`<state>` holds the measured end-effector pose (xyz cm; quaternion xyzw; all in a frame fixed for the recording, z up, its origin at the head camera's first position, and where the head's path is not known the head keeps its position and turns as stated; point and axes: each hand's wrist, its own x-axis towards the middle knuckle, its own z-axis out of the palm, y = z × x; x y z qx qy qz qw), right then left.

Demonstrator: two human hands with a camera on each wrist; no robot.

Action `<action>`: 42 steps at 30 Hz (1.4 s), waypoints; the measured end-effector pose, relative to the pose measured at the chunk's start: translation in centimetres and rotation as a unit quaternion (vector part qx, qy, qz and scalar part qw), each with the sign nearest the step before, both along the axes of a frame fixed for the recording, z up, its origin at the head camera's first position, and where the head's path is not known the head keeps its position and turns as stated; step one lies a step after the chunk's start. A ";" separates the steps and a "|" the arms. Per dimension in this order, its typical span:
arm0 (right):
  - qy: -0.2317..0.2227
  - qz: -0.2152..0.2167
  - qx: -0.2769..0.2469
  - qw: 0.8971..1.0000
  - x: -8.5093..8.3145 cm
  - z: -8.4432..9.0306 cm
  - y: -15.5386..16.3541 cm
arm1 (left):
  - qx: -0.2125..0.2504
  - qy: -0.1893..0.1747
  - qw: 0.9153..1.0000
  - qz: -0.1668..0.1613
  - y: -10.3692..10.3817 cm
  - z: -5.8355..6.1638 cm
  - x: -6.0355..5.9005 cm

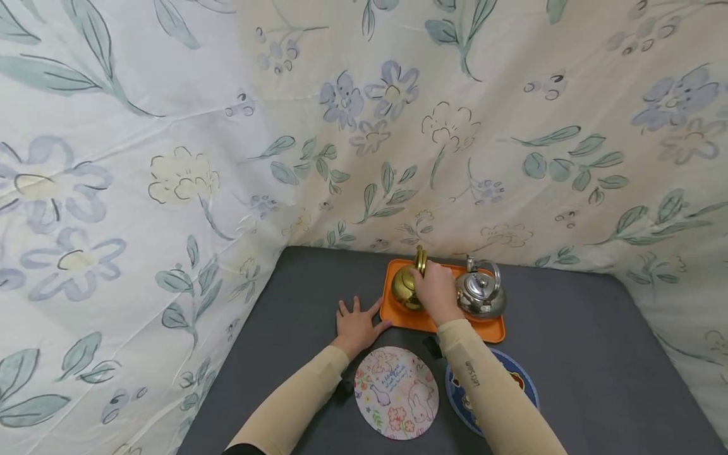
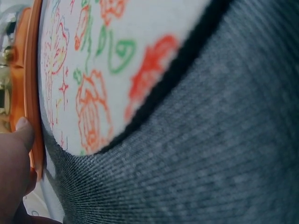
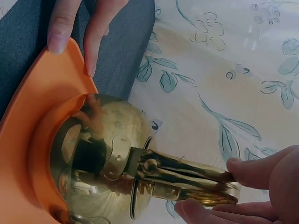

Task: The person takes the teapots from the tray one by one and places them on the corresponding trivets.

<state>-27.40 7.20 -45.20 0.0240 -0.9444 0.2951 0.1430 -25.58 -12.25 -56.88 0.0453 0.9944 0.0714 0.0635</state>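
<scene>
My right hand holds the upright handle of a small gold kettle. In the right wrist view, thumb and fingers close around the top of that handle. The kettle stands at the left end of an orange tray; whether its base is slightly raised I cannot tell. A silver kettle with its handle up occupies the tray's right end, beside my right hand. My left hand lies with fingers spread at the tray's left front corner, its thumb and a fingertip touching the rim.
In front of the tray lies a white round mat with drawn flowers and a rabbit. Right of it, a blue round mat is partly covered by my right sleeve. Floral cloth walls the dark grey table at the back and sides.
</scene>
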 end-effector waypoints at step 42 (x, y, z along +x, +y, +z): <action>0.040 -0.031 -0.029 0.998 1.9 3.0 0.9 | -0.006 -0.012 1.000 0.003 0.2 0.6 -0.4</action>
